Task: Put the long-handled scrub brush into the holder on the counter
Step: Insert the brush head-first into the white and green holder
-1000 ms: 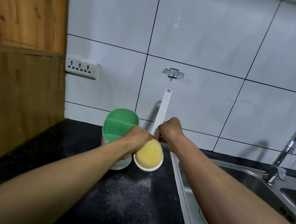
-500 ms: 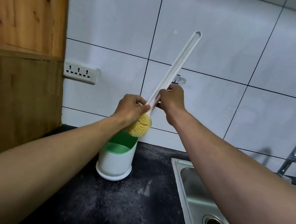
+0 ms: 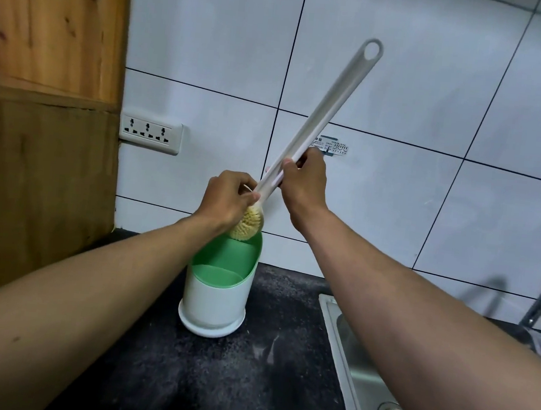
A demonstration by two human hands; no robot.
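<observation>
Above the holder (image 3: 217,294) on the dark tabletop (image 3: 245,384), we hold the scrub brush (image 3: 317,120) tilted, left hand (image 3: 228,202) gripping near its bristles, right hand (image 3: 304,181) closed on the handle; sink (image 3: 342,337) at right.

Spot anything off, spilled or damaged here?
Only the counter: pale powdery smears on its black top, right of the holder. Nothing broken. Both hands hold the brush tilted above the holder.
</observation>
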